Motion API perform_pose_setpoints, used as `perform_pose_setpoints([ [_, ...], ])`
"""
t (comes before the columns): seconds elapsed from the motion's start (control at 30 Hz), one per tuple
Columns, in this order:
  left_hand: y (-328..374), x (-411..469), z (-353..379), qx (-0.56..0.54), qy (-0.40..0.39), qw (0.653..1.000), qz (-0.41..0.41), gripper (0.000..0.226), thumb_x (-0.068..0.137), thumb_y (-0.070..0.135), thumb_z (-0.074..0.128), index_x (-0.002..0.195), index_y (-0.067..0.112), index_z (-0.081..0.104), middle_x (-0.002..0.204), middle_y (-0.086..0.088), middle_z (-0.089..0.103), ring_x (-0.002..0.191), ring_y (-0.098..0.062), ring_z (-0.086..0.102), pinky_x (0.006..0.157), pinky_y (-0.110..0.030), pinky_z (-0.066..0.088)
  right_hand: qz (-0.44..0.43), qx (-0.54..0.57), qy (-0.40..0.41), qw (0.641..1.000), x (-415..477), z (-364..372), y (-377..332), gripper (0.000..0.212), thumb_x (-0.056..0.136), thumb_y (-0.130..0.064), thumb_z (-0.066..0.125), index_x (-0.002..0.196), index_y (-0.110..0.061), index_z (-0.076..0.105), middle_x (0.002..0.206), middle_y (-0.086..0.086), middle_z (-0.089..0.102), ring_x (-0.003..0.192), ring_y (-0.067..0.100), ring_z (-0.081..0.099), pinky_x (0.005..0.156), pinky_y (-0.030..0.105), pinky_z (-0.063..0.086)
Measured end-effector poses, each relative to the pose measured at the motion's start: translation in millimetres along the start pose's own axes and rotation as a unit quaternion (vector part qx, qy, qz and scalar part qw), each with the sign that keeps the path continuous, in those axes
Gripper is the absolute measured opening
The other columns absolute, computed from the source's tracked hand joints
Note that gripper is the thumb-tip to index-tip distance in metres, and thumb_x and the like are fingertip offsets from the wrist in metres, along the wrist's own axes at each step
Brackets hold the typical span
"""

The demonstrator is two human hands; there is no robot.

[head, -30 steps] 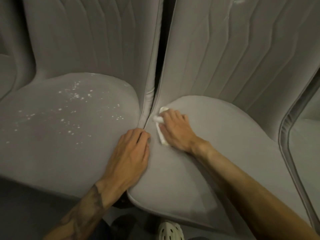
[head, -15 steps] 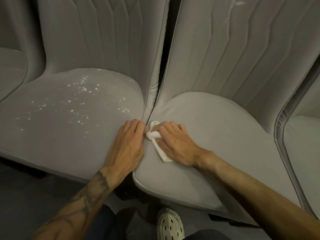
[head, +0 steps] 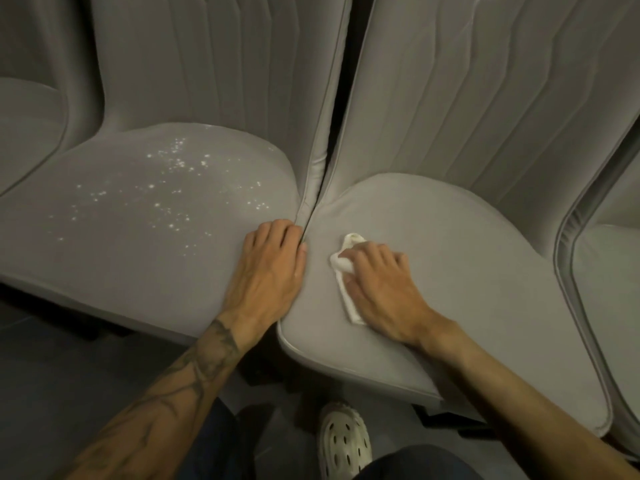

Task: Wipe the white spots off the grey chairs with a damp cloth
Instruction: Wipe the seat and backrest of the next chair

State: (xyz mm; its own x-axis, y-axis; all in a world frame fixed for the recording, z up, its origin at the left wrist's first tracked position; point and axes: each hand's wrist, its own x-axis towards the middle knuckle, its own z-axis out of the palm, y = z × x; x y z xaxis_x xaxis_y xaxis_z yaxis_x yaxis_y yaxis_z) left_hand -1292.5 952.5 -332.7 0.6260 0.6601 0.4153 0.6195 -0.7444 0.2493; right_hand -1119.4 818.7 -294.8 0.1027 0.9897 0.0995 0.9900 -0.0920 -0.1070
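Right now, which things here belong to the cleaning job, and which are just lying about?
In the job:
- cloth, held by the right hand on the right seat
- white spots on the left seat
- left hand, resting on the left seat's edge

Just there:
- shoe
- floor

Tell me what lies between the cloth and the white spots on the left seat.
The left hand rests on the left seat's right edge, directly between the cloth and the white spots. The gap between the two seats also lies there.
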Motion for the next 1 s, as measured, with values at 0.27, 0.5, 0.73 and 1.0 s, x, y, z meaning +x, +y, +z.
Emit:
perform_pose_setpoints([
  [0.27,-0.8,1.1,0.2,0.014,-0.026,1.0,-0.008,0.033,0.106,0.038,0.04,0.121,0.019,0.062,0.128,-0.003,0.058,0.113,-0.023,0.051,0.097,-0.041,0.04,-0.038,0.016,-0.017,0.999,-14.5,-3.9,-4.9,0.035,0.107,-0.036,0.038,0.141,-0.03,0.043,0.137,-0.005,0.044,0.12,0.02,0.045,0.099,0.04,0.033],
  [0.5,-1.0,0.8,1.8,0.026,-0.027,0.999,-0.007,0.031,0.105,0.04,0.039,0.116,0.021,0.062,0.127,-0.001,0.057,0.111,-0.022,0.05,0.096,-0.041,0.04,-0.157,0.054,-0.049,0.985,-38.0,5.8,-41.7,0.033,0.107,-0.04,0.034,0.136,-0.027,0.045,0.133,-0.005,0.045,0.116,0.018,0.045,0.099,0.04,0.034],
  [0.73,-1.2,0.4,2.3,0.032,-0.028,0.999,-0.014,0.031,0.107,0.036,0.035,0.118,0.021,0.061,0.128,0.0,0.056,0.112,-0.021,0.05,0.097,-0.04,0.038,-0.037,-0.006,-0.003,0.999,-20.5,1.2,-14.1,0.036,0.105,-0.037,0.035,0.137,-0.024,0.045,0.133,0.001,0.047,0.115,0.026,0.048,0.095,0.044,0.037],
  [1.0,-3.2,-1.8,4.7,0.029,-0.026,0.999,-0.012,0.031,0.107,0.035,0.035,0.12,0.021,0.059,0.129,-0.001,0.055,0.114,-0.022,0.05,0.097,-0.041,0.039,-0.097,0.033,0.024,0.994,-16.0,13.4,9.8,0.031,0.106,-0.038,0.038,0.133,-0.025,0.046,0.13,-0.002,0.048,0.112,0.021,0.047,0.092,0.04,0.031],
])
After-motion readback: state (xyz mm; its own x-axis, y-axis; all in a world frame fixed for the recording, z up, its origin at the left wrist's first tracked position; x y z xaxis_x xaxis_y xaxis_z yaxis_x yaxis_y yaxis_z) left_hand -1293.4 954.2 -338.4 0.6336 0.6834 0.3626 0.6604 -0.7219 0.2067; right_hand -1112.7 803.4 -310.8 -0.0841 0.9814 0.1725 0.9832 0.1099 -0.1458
